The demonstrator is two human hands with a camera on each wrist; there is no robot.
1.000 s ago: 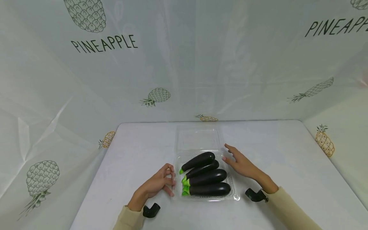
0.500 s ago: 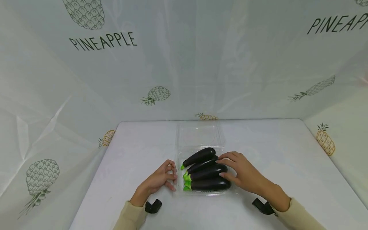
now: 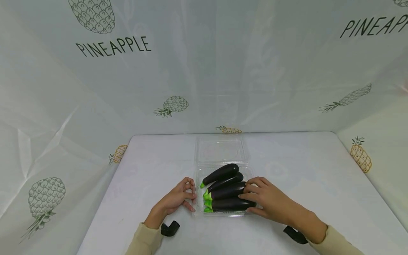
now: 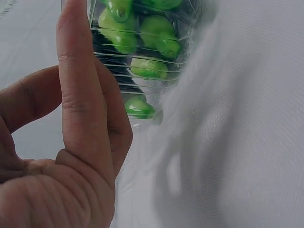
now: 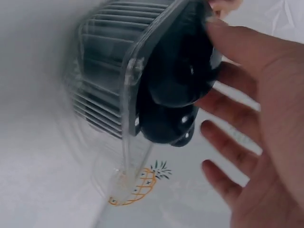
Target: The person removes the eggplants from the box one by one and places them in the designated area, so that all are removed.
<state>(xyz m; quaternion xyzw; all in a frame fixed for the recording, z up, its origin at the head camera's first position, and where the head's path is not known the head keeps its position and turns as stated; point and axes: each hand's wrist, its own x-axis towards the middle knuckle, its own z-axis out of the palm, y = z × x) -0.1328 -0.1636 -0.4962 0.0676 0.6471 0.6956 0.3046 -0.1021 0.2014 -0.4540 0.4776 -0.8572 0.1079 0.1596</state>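
Observation:
Several dark eggplants [image 3: 223,175] with green stems lie side by side in a clear plastic clamshell box [image 3: 199,209], stems toward the left. My right hand [image 3: 271,200] is over the box's right side, thumb and fingers around the thick end of the nearest eggplant [image 3: 227,204]. In the right wrist view, the thumb [image 5: 237,40] lies against that eggplant [image 5: 178,66], and the lower fingers are spread beside the others. At the box's left wall, my left hand [image 3: 176,198] rests with relaxed fingers touching the edge. Green stems [image 4: 149,69] show through the ribbed wall in the left wrist view.
The box's clear lid [image 3: 221,150] lies folded back on the white table [image 3: 159,156], toward the far edge. Black wrist mounts [image 3: 170,228] sit by both wrists. A pineapple-printed sheet [image 3: 216,71] hangs behind and at the sides.
My right hand has come in from beside the box, passed over the middle eggplants and moved nearer to the front eggplant's thick end. The left hand stays at the box's left edge.

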